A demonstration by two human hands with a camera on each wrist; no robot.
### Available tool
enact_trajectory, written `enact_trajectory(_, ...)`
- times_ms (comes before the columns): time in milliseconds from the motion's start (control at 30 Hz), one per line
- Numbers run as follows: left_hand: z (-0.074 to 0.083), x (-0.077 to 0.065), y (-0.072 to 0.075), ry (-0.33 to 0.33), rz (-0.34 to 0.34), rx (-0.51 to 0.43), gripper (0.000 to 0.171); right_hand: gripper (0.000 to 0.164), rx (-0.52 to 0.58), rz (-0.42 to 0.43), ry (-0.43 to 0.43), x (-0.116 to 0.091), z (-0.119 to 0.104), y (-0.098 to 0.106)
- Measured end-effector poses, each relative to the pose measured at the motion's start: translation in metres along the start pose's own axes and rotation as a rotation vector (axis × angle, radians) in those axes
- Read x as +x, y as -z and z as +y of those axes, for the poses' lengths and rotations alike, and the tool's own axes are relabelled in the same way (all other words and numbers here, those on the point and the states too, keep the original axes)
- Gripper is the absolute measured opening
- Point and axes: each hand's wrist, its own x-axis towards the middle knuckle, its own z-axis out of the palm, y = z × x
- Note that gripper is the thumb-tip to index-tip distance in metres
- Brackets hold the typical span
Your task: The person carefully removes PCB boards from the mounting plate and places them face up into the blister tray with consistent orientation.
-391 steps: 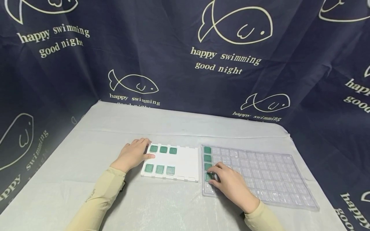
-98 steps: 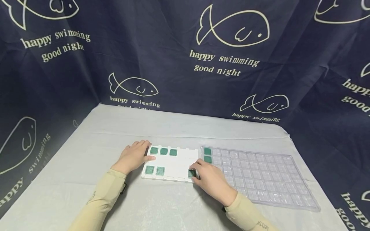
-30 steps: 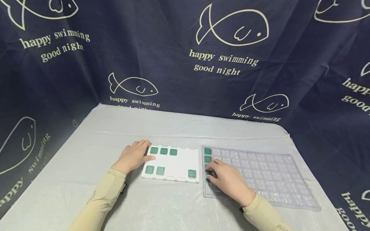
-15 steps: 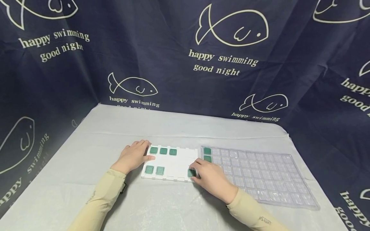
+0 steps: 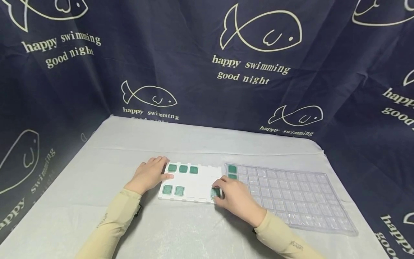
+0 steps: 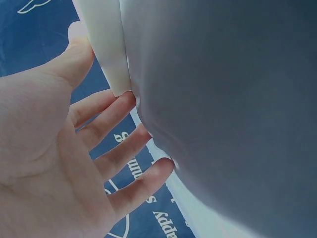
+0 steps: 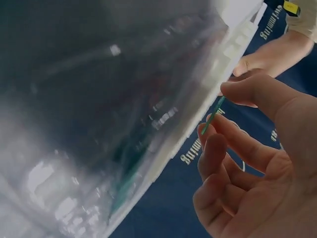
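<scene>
A white notched plate (image 5: pixel 194 181) lies flat on the table. My left hand (image 5: pixel 148 175) holds its left end, with the thumb on the face and the fingers at the edge. Over the plate's front right corner, my right hand (image 5: pixel 237 196) pinches a small green perforated circuit board (image 5: pixel 215 192). The right wrist view shows that board edge-on, a thin green strip (image 7: pixel 214 113) between thumb and fingertips. Whether it touches the plate I cannot tell. Three more green boards (image 5: pixel 183 168) sit along the plate's far edge and two green boards (image 5: pixel 167 189) at its front left.
Right of the plate stands a clear compartment tray (image 5: pixel 297 196). Green boards (image 5: pixel 232 168) show in its far left cells; my right hand hides the cells nearer. Dark blue cloth (image 5: pixel 194 72) printed with fish surrounds the white-covered table (image 5: pixel 181 230).
My right hand has moved left from the clear tray to the plate's front right corner and now grips the green board that lay there. My left hand stays put.
</scene>
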Motion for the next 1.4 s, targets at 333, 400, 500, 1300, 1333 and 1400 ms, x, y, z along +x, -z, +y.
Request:
enact_trajectory(333,-0.001,0.0,0.002,0.008,-0.001,0.006,0.06,0.028,-0.015,0.017,-0.038,-0.01,0.003,0.017)
enact_trajectory(400,-0.001,0.0,0.001,0.009,-0.002,0.002,0.059,0.028,-0.015,0.014,-0.039,-0.016,0.005,0.018)
enact_trajectory(500,0.0,0.0,0.001,0.006,0.0,0.001,0.058,0.028,-0.016,0.009,-0.039,-0.025,0.008,0.017)
enact_trajectory(1300,0.001,0.0,0.0,0.005,0.005,0.007,0.058,0.031,-0.014,-0.047,-0.151,-0.068,0.017,0.016)
enact_trajectory(1333,0.001,0.0,-0.001,0.004,0.006,0.009,0.058,0.031,-0.012,-0.051,-0.154,-0.069,0.017,0.016)
enact_trajectory(1400,0.001,0.0,-0.001,0.003,0.006,0.011,0.058,0.031,-0.011,-0.058,-0.158,-0.069,0.017,0.016)
